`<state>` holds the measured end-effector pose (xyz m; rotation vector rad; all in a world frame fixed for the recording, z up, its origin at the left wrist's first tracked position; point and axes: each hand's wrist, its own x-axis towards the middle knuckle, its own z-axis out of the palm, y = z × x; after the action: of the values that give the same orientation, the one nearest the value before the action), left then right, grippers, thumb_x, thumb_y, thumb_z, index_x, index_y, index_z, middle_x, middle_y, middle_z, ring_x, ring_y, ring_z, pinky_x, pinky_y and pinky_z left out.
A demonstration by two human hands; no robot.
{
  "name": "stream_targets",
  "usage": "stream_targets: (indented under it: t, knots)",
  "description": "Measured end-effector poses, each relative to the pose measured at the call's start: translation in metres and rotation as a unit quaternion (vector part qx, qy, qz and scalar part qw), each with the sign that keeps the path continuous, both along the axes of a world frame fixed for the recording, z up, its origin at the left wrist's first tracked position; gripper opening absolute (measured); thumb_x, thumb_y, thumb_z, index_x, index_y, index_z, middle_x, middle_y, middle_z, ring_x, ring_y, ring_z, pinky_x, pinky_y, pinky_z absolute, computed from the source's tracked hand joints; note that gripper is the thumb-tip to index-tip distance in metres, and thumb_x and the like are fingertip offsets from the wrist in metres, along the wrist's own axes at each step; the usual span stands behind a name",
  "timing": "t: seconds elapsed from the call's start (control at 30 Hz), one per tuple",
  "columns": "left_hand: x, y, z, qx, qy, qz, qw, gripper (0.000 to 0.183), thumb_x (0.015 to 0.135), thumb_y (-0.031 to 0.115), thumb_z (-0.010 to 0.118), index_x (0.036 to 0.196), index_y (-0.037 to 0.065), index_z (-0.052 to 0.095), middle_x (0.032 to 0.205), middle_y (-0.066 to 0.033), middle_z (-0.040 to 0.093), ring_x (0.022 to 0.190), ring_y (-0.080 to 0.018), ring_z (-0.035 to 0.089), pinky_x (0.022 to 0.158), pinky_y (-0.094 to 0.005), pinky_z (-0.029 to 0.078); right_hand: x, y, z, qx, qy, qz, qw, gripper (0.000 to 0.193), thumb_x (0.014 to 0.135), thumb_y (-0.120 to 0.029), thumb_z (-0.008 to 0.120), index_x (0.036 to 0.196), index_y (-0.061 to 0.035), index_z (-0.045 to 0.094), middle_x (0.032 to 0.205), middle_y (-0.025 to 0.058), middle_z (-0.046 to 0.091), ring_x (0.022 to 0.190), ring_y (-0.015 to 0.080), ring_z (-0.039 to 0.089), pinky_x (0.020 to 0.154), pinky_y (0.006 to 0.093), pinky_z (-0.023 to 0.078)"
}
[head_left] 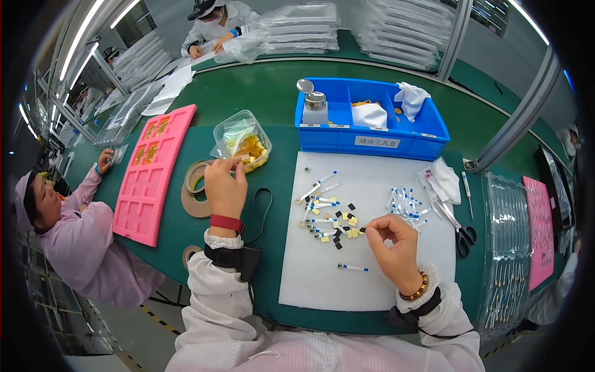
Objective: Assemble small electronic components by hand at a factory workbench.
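Observation:
My left hand (225,191) is at the clear plastic tub (268,137), its thumb and fingertips drawn together near the rim. Amber film pieces (250,147) and a clear bag lie inside the tub. What those fingertips hold, if anything, is too small to tell. Over the white mat (310,279) my right hand (395,248) makes a pinch beside small black pads (338,245) and yellow pads (352,221). A dark speck shows at its fingertips; whether it is gripped is unclear. One flex cable strip (353,268) lies alone near the mat's front, with several more strips (316,234) farther left.
Tape rolls (191,204) lie left of the mat, beside a pink tray (147,204). Behind the mat stands a blue divided bin (316,140). Scissors (462,234), a screwdriver (467,197) and clear trays (505,248) are at right. A co-worker (77,235) sits at left.

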<state>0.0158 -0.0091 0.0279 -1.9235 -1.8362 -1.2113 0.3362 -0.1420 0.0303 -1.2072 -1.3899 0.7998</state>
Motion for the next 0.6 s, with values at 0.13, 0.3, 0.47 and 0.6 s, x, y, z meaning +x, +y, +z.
stream_targets:
  t: [0.13,0.3,0.47,0.6]
  knots:
    - [0.003,0.0,0.001,0.009,0.014,0.026,1.0,0.007,0.086,0.01,0.072,0.088,0.003,0.074,0.081,-0.0109,0.066,0.082,-0.031,0.06,0.074,-0.0415,0.048,0.001,0.0,0.001,0.006,-0.014,0.0,1.0,0.001,0.085,-0.001,0.07,0.085,-0.0017,0.069,0.076,0.002,0.064,0.06,0.0065,0.052,0.058,0.0225,0.04]
    - [0.059,-0.038,0.02,-0.134,-0.237,-0.158,0.949,0.011,0.09,0.011,0.073,0.092,0.0,0.074,0.083,-0.0055,0.068,0.076,-0.0147,0.06,0.068,-0.0288,0.047,0.008,0.001,0.006,0.069,-0.046,-0.012,0.996,0.006,0.083,0.001,0.071,0.087,-0.0035,0.07,0.079,0.0023,0.065,0.063,0.008,0.053,0.058,0.0238,0.041]
    - [0.113,-0.1,0.022,-0.354,-0.446,-0.379,0.729,0.016,0.098,0.014,0.067,0.098,-0.001,0.073,0.086,0.0003,0.067,0.074,-0.005,0.05,0.068,-0.0216,0.042,0.008,0.0,0.011,0.188,-0.156,-0.041,0.969,0.019,0.076,0.002,0.078,0.093,-0.0077,0.073,0.083,0.0029,0.066,0.065,0.0142,0.057,0.056,0.0267,0.044]
    - [0.121,-0.111,0.024,-0.444,-0.458,-0.419,0.646,0.023,0.101,0.018,0.062,0.1,-0.002,0.073,0.086,0.0,0.064,0.077,-0.0067,0.052,0.071,-0.0229,0.043,0.014,0.0,0.013,0.299,-0.264,-0.019,0.917,0.032,0.07,0.001,0.082,0.098,-0.0108,0.074,0.086,0.0015,0.067,0.066,0.0173,0.058,0.054,0.0267,0.045]
